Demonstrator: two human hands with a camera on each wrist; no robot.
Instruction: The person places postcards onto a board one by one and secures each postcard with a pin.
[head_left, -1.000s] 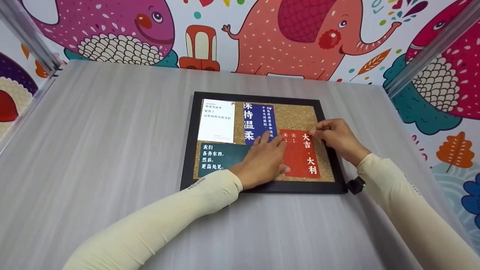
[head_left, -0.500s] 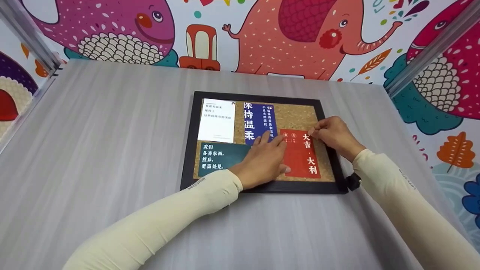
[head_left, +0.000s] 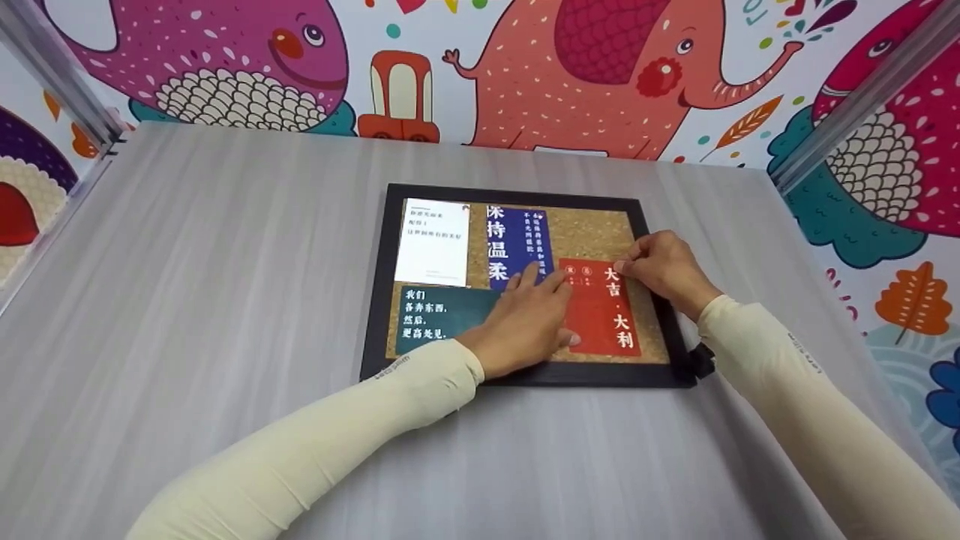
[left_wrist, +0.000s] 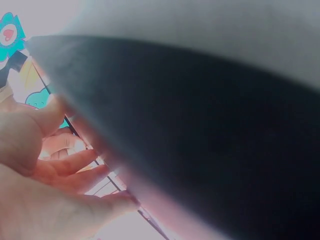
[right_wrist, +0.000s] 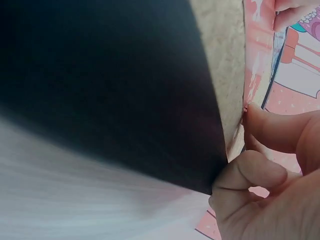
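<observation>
A red card (head_left: 600, 315) with white characters lies on the right part of a black-framed cork board (head_left: 592, 232). My left hand (head_left: 525, 319) rests on the board with its fingers spread, touching the red card's left side and the blue card (head_left: 517, 240). At the red card's upper right corner, my right hand (head_left: 671, 270) pinches a small pin (right_wrist: 246, 108), mostly hidden by the fingertips. In the right wrist view, the thumb and forefinger meet at the card's edge. The left wrist view shows the left fingertips on the board's surface.
A white card (head_left: 433, 247) and a dark green card (head_left: 442, 315) lie on the board's left part, the green one partly under my left arm. The board lies flat on a grey table (head_left: 225, 300). A cartoon-patterned wall (head_left: 585, 112) stands behind.
The right hand and forearm have shifted slightly left, while the fingertips stay at the red card's corner. My left hand holds still, and the cards keep their places.
</observation>
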